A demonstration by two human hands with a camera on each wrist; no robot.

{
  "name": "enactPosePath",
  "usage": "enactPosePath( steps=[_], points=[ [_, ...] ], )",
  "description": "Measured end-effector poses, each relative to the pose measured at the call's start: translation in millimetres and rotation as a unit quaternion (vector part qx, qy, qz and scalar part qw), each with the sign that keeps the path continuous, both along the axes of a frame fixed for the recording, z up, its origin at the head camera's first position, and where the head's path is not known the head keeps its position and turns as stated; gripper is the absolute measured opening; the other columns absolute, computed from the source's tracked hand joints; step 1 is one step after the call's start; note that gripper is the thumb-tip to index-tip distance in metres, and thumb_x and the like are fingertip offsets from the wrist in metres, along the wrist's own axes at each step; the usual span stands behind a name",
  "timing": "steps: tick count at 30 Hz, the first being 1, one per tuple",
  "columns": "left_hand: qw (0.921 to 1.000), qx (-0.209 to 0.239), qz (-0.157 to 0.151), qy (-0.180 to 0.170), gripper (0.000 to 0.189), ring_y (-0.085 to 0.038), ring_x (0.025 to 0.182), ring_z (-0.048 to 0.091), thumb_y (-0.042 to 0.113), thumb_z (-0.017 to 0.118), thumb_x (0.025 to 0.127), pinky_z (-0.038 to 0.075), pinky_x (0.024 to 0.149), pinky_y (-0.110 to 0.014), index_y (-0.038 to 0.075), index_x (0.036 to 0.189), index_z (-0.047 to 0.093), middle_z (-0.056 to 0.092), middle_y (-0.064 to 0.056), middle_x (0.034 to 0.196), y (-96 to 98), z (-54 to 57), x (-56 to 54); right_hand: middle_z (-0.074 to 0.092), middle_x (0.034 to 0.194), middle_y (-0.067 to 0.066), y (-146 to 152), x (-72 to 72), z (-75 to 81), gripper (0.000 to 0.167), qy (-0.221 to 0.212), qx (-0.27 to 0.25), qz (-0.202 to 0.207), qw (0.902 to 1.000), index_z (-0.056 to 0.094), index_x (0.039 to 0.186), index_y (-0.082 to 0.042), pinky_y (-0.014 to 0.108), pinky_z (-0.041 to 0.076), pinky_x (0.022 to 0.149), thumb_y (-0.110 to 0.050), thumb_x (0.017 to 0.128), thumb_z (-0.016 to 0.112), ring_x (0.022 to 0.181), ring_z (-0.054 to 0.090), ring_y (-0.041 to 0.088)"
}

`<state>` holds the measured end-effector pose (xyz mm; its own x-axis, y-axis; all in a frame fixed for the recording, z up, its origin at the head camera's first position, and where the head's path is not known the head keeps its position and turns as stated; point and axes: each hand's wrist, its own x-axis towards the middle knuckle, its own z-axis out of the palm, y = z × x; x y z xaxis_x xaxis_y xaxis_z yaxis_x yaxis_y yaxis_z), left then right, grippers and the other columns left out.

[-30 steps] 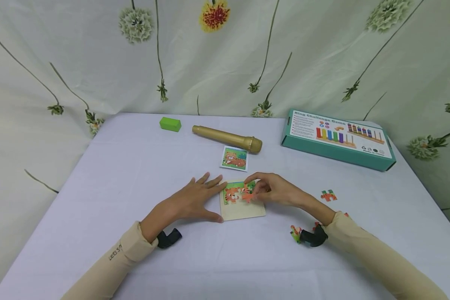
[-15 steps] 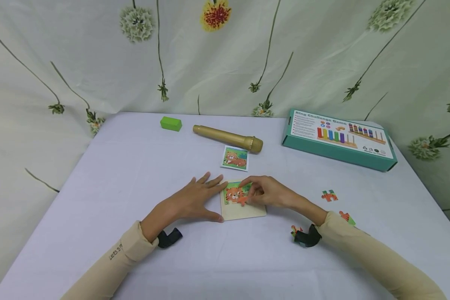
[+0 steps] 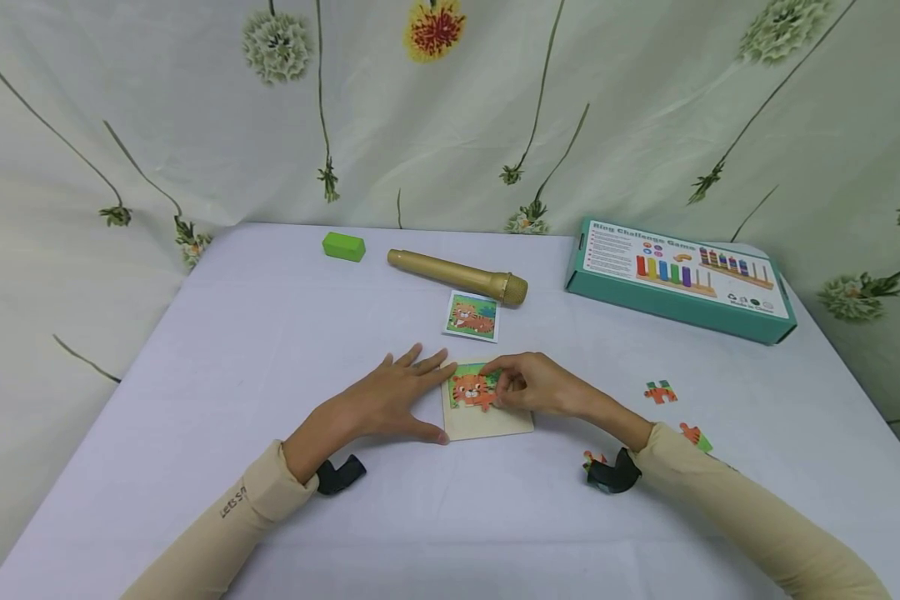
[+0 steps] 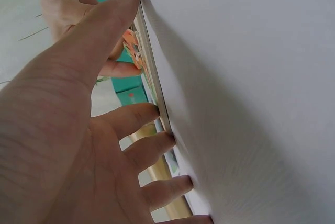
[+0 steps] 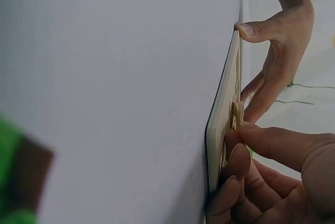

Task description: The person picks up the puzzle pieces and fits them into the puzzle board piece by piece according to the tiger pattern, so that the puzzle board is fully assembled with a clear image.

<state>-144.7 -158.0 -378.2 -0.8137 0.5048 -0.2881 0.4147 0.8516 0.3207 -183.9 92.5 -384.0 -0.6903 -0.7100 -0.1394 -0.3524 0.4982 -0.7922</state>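
Note:
A square wooden puzzle board (image 3: 489,425) lies flat at mid-table, with tiger pieces in its upper part. My left hand (image 3: 393,400) is spread, thumb and fingertips touching the board's left side; the left wrist view shows its straight fingers along the board edge (image 4: 152,72). Over the board's right part, my right hand (image 3: 536,383) pinches an orange puzzle piece (image 3: 487,404) between thumb and fingers, down on the board. Fingers hide much of that piece. Just above the board lies a tiger picture card (image 3: 471,317).
Loose puzzle pieces lie at right: one (image 3: 661,392), another (image 3: 695,436) by the right sleeve, and one (image 3: 592,459) partly behind the black wrist camera (image 3: 615,473). Farther back are a green block (image 3: 343,247), a gold microphone (image 3: 457,275) and a teal game box (image 3: 678,279).
My right hand has moved slightly left and down with the piece, bringing it against the tiger face; it barely shifts in the last half second. The left hand stays put.

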Motion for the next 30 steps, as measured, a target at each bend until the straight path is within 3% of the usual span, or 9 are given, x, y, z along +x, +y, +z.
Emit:
enactPosePath(
  steps=[30],
  points=[
    [1.0,0.005,-0.001,-0.002,0.096,-0.033,0.147,0.006,0.06,0.072,0.075,0.011,0.115,-0.06,0.022,0.152,0.029,0.018,0.0,0.16,-0.2,2.2,1.4,0.056,0.072,-0.003,-3.5,1.7,-1.5,0.034,0.056,0.031,-0.002,0.998,0.06,0.116,-0.004,0.019,0.042,0.057,-0.005,0.084,0.071,0.063,0.049,0.008]
  ],
)
